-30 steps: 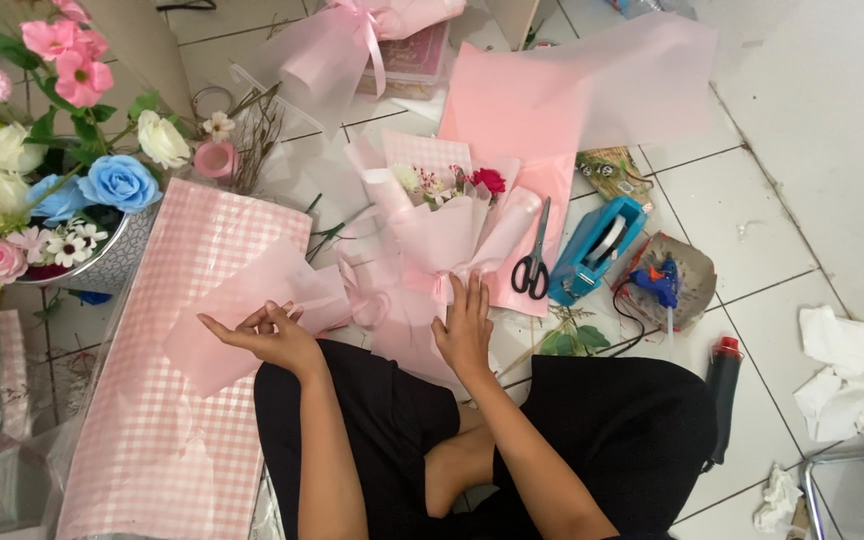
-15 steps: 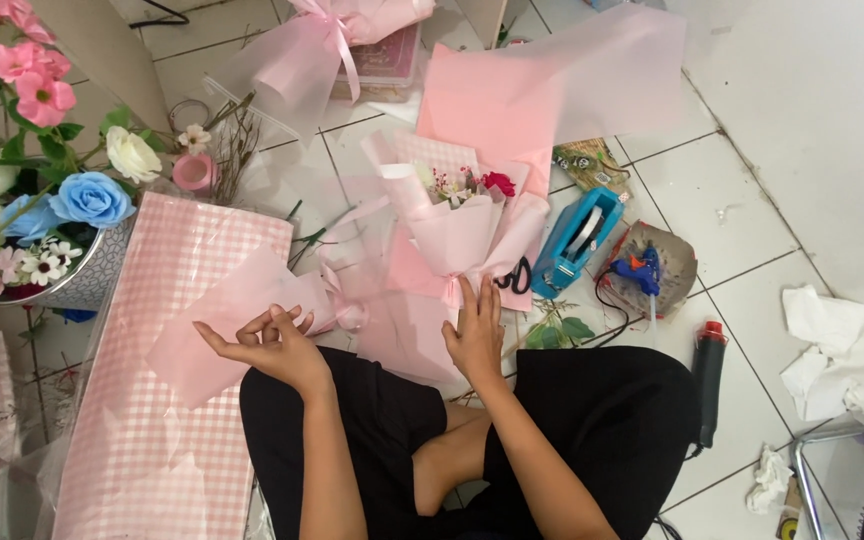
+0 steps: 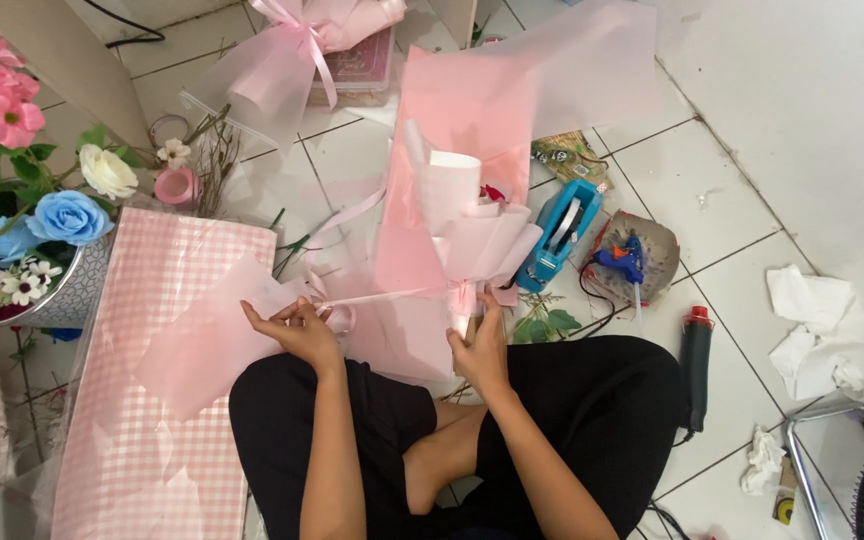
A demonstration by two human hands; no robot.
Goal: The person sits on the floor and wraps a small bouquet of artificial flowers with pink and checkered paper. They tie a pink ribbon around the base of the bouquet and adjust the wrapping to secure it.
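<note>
At the far left of the frame I see a flower pot [image 3: 47,260], then checked paper [image 3: 152,400] on the floor. My left hand [image 3: 297,328], left of centre, has its grip pinched on a pink ribbon [image 3: 382,296]. At centre, my right hand [image 3: 479,345] grips the bouquet [image 3: 467,235] stem, held upright. Right of it lie a tape dispenser [image 3: 559,235] and glue gun [image 3: 624,262].
</note>
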